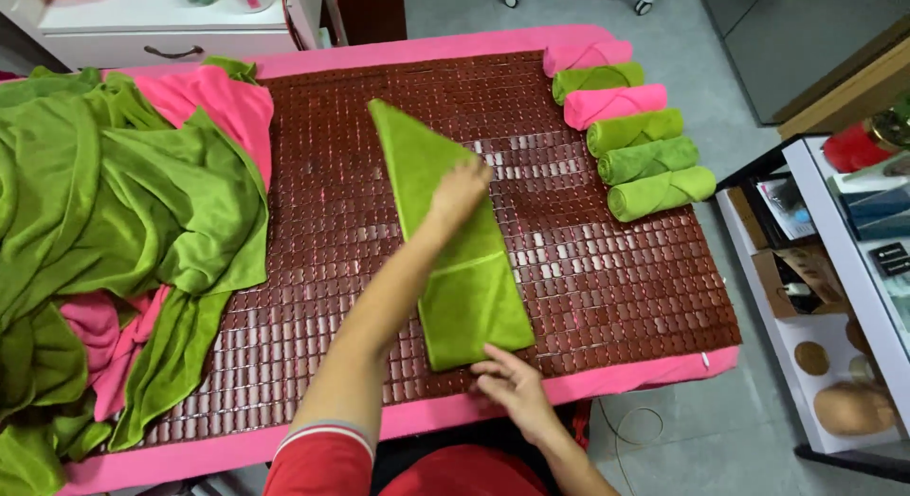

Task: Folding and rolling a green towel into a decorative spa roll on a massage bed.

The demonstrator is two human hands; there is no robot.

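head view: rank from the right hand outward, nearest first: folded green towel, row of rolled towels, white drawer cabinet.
From the right hand:
1. Folded green towel: touching its near end, mat centre.
2. Row of rolled towels: far right side of the mat.
3. White drawer cabinet: beyond the table's far-left corner.

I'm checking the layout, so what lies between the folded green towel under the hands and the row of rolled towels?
In the head view, only bare brown mat lies between the folded green towel and the rolled towels.
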